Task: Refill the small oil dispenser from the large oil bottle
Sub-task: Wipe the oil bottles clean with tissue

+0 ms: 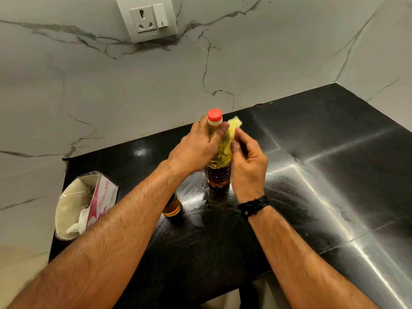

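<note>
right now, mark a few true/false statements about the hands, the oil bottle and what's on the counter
1. The large oil bottle has its red cap on. True.
2. The left hand grips the bottle's neck. True.
3. The right hand is empty. False: it pinches a yellow tissue against the bottle.
4. The bottle lies on its side. False: it stands upright on the black counter.
5. A tissue pack sits at the counter's left edge. True.

A black polished counter (312, 186) fills the lower right of the frame. On it stand a red-capped oil bottle (218, 172) at centre, a small dispenser (172, 207) just lower left — and a tissue packet (87, 204) at left.
</note>
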